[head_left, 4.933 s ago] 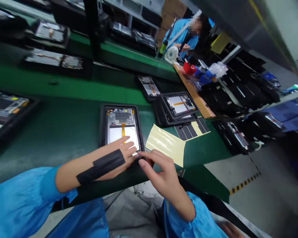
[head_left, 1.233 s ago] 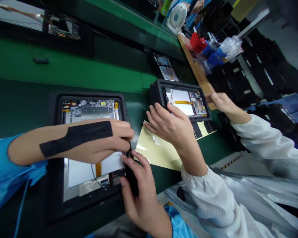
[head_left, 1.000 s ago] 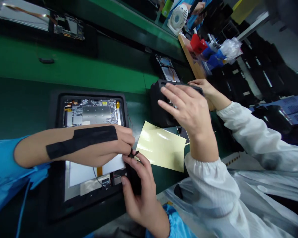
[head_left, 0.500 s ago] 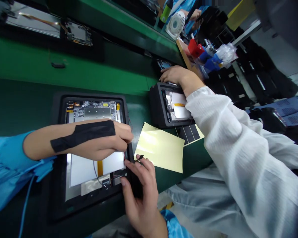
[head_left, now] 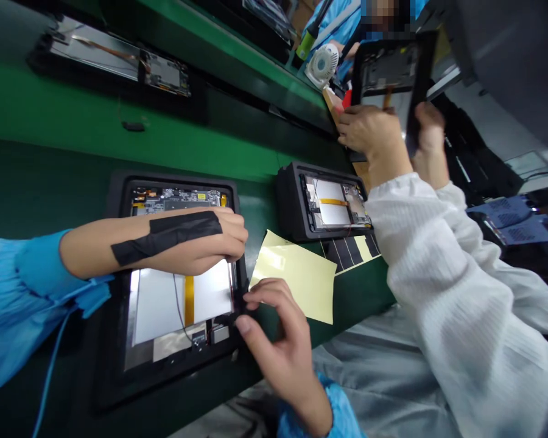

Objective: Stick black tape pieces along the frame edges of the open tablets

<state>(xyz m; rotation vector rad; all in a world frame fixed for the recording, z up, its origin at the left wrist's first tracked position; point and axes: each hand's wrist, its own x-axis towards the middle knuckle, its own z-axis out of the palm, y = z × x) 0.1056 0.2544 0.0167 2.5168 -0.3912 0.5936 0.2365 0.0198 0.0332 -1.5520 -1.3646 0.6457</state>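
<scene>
An opened tablet-like device (head_left: 205,298) lies in a black frame (head_left: 119,201), with its circuit board (head_left: 178,193), white battery panels and an orange ribbon strip (head_left: 189,301) exposed. Across its middle reaches my left hand (head_left: 205,237), strips of black tape (head_left: 167,236) along its back. Those fingers are curled down near the device's right side, and whatever they pinch is hidden. At the lower right edge of the frame, my right hand (head_left: 278,340) has thumb and forefinger apart, close to the rim. I see nothing held in it.
A yellow sheet (head_left: 296,277) lies right of the frame, beside a sheet of black strips (head_left: 347,252). Behind stands another open device in a black holder (head_left: 292,204). A co-worker in white sleeves (head_left: 429,243) holds up a tablet-like unit (head_left: 388,73). More parts (head_left: 95,52) sit far left.
My right hand has drawn slightly away from the device; the small black piece at its fingers no longer shows. My left hand stays over the device. The co-worker has lifted a unit. The view has shifted slightly.
</scene>
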